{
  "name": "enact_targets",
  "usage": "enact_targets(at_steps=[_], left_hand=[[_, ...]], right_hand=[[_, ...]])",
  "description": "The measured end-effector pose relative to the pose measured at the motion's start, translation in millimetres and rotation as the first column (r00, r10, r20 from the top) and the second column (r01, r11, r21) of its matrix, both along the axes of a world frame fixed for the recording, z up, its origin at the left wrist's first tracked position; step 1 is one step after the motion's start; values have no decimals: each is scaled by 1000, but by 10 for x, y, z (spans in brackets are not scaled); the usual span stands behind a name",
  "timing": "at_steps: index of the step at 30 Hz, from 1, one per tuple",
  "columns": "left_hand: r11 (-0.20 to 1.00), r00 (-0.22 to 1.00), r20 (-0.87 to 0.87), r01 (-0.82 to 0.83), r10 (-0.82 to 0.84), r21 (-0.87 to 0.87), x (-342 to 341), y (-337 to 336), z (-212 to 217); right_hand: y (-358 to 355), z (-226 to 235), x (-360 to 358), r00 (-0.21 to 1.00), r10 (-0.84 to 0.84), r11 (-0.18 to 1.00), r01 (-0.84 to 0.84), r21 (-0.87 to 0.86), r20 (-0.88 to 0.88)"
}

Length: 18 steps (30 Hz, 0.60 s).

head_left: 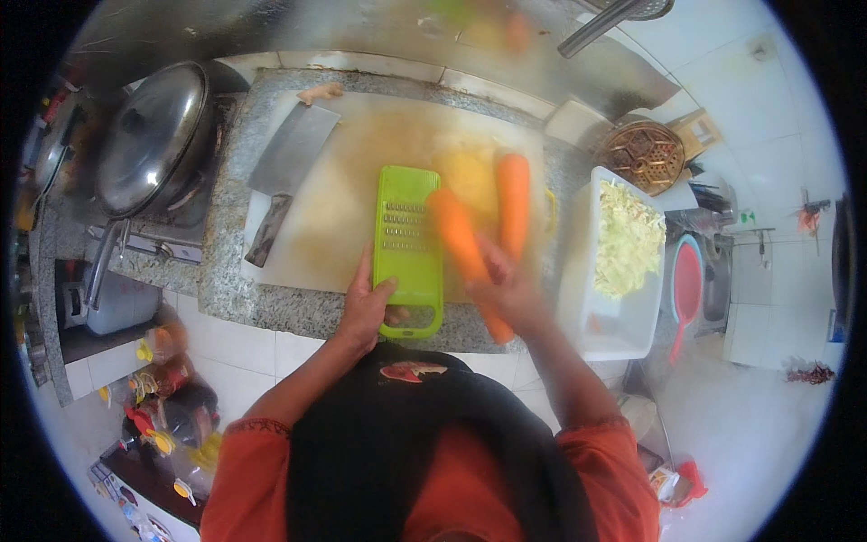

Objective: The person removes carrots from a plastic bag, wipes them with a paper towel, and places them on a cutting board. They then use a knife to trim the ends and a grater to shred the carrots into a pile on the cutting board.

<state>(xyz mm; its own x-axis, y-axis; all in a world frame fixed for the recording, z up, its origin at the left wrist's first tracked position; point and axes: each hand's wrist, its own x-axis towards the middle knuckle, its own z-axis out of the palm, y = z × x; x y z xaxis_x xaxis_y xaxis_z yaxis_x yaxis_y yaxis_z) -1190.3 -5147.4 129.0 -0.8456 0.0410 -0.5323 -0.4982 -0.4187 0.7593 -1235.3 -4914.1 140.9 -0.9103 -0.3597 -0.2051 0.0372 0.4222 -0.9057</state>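
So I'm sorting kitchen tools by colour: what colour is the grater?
Bright lime green grater, seen best in the head view, its only view.

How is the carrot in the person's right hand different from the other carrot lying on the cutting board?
The held carrot is gripped by the right hand and slants beside the green grater; the lying carrot rests free on the cutting board, nearly straight up the picture. The held carrot looks blurred; the lying carrot is sharper. The held carrot's lower end pokes below the hand; the lying carrot's lower end is hidden behind it. Both are orange and of similar thickness.

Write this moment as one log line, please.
left hand: holds green plastic grater | right hand: grips blurred orange carrot | second carrot: on pale cutting board
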Motion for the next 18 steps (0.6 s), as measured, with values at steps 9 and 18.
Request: enact_targets(at_steps=[9, 18], left_hand=[[1000, 1000, 11, -12, 12, 11, -60, -18, -43], [965, 972, -235, -75, 15, -249, -183, 1, -524]], right_hand=[[-330, 512, 328, 997, 80, 934, -69, 351, -18], [-742, 423, -206, 982, 146, 813, -50, 580, -120]])
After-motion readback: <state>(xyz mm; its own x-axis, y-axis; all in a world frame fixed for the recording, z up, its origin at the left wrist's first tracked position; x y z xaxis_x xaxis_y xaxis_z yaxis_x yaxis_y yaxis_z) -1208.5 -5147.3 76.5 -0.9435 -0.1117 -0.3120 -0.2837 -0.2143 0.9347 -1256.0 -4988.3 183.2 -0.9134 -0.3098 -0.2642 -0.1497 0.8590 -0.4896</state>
